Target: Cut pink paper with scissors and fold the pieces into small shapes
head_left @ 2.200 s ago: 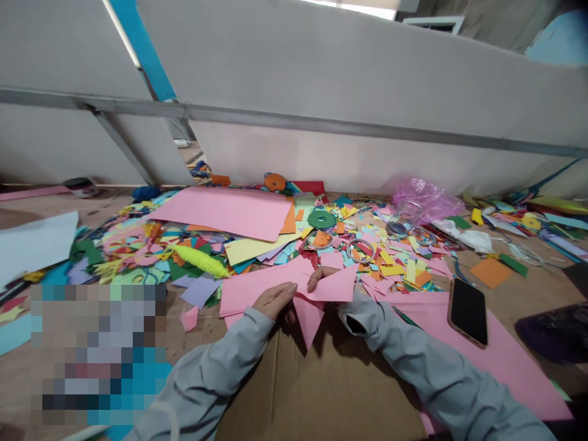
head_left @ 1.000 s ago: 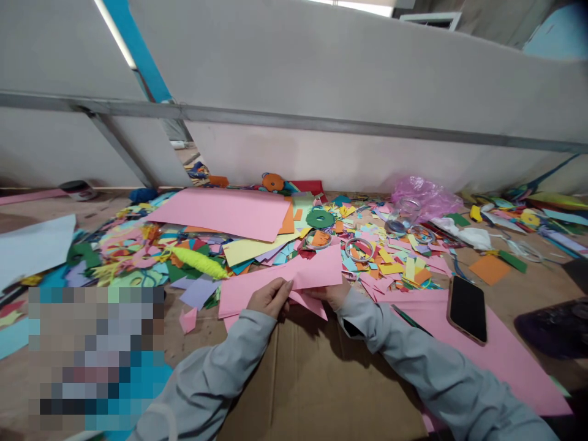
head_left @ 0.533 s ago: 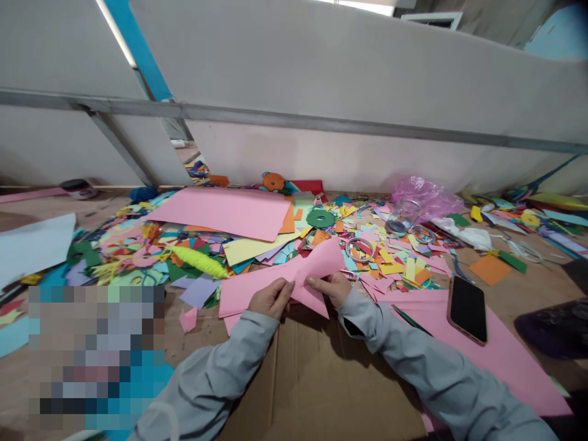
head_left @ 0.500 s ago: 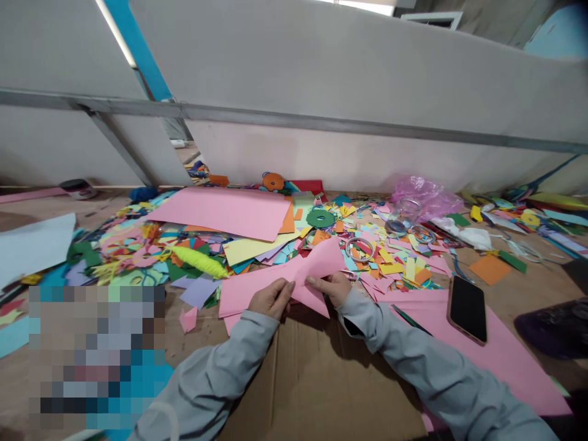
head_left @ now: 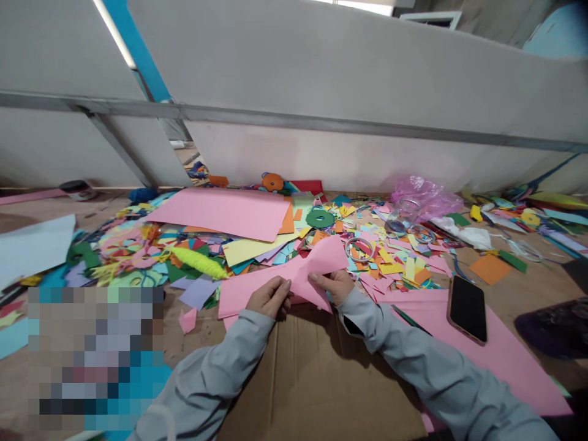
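Observation:
A creased piece of pink paper (head_left: 324, 260) is held up between my hands, just over the far edge of a brown cardboard sheet (head_left: 321, 380). My left hand (head_left: 271, 297) pinches its left side between thumb and fingers. On the right, my right hand (head_left: 335, 285) grips the paper with the thumb on top. Another pink sheet (head_left: 243, 291) lies beneath and left of the held piece. Curled fingers hide part of the held paper's lower edge.
A phone (head_left: 467, 309) and a green pen-like tool (head_left: 411, 320) rest on pink paper at right. Beyond my hands lie colourful scraps, a tape ring (head_left: 359, 250), a large pink sheet (head_left: 225, 211) and yellow-green yarn (head_left: 199, 263). A pale partition (head_left: 344, 159) stands behind.
The held pink paper has turned slightly, and its flap sits a little differently. My left hand has shifted slightly left; my right hand has risen a little.

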{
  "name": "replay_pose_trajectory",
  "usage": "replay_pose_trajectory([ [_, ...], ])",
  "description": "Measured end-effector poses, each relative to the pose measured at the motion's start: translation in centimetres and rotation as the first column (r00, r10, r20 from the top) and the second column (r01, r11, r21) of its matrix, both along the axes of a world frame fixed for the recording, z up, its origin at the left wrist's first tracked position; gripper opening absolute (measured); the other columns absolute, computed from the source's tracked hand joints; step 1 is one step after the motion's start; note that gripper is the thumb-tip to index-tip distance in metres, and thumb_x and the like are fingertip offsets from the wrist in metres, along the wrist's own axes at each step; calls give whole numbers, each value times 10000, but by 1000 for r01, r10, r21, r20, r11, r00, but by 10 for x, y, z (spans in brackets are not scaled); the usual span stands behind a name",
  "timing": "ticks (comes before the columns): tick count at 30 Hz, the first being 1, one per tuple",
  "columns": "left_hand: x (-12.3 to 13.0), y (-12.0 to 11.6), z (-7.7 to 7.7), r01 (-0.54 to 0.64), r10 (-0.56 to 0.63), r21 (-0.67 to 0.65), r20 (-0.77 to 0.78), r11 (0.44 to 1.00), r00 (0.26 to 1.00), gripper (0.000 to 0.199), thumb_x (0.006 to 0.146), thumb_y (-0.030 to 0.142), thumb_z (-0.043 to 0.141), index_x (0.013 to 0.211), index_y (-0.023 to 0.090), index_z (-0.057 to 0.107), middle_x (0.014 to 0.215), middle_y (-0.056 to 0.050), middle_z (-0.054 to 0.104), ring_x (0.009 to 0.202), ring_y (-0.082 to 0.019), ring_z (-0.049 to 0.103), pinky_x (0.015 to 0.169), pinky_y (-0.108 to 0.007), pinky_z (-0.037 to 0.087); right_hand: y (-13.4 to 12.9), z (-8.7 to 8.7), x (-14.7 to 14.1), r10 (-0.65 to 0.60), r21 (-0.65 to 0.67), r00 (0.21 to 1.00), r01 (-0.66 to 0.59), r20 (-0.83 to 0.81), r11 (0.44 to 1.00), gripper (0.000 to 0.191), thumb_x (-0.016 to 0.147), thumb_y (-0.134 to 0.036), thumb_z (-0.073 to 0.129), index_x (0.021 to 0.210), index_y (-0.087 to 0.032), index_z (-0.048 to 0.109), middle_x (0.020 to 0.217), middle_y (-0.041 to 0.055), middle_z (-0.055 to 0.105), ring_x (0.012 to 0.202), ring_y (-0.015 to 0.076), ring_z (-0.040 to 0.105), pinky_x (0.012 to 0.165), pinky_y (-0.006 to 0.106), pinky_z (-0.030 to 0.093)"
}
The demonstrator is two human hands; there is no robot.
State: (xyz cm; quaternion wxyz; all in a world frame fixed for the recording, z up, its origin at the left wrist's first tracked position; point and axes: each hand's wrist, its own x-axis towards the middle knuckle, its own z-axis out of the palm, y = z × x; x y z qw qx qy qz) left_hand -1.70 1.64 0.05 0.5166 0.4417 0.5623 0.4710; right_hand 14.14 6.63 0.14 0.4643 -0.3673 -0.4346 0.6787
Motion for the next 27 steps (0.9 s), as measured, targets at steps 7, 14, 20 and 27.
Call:
replay_pose_trajectory([
  [7,1,0,4,36,-37,17,47,999,998,384,706,559,578,688,193,464,460,67,530,318,-66,428,324,-169,353,-2,3,0,12,2,1000,-12,-12,1000,327,546,-394,793,708,-129,690,682,37,673,609,163,585,626,316,482],
  [14,2,-1,3,79,-72,77,-86,994,994,391,704,567,579,670,179,541,463,54,526,399,-84,467,390,-184,367,-7,2,1,70,89,988,-83,139,992,286,608,-413,750,664,-136,704,664,29,670,614,147,567,622,286,464],
  [20,2,-3,8,68,-66,19,-70,998,995,388,702,546,592,620,177,506,400,58,508,328,-67,413,340,-163,294,-10,6,0,47,46,993,-53,108,998,304,591,-426,755,637,-134,683,566,0,619,527,122,523,542,265,438],
  [27,-5,1,5,53,-46,63,-98,997,994,389,728,536,574,580,187,487,354,62,478,293,-66,366,329,-175,249,15,5,12,-16,94,991,3,135,996,373,607,-500,714,686,-154,601,529,0,575,436,116,496,427,245,398],
])
